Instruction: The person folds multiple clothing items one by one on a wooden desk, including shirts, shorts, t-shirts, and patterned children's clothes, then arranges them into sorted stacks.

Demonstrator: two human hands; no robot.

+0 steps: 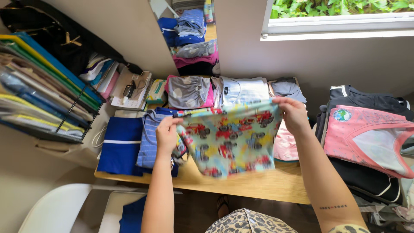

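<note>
I see one small piece of clothing (230, 140), light blue with red cars on it. I hold it up in the air over the wooden table (276, 183). My left hand (167, 134) pinches its top left corner with the fingers closed on the cloth. My right hand (294, 114) pinches the top right corner the same way. The cloth hangs down between my two hands, stretched flat.

On the table I count one dark blue folded thing (120, 144), one blue striped one (150, 140), one gray spotted one (187, 91), one white one (246, 90) and one pink one (285, 144). To the right is one pile of clothes with a pink top (366, 138) lying on it. To the left stands one rack of folders (39, 86).
</note>
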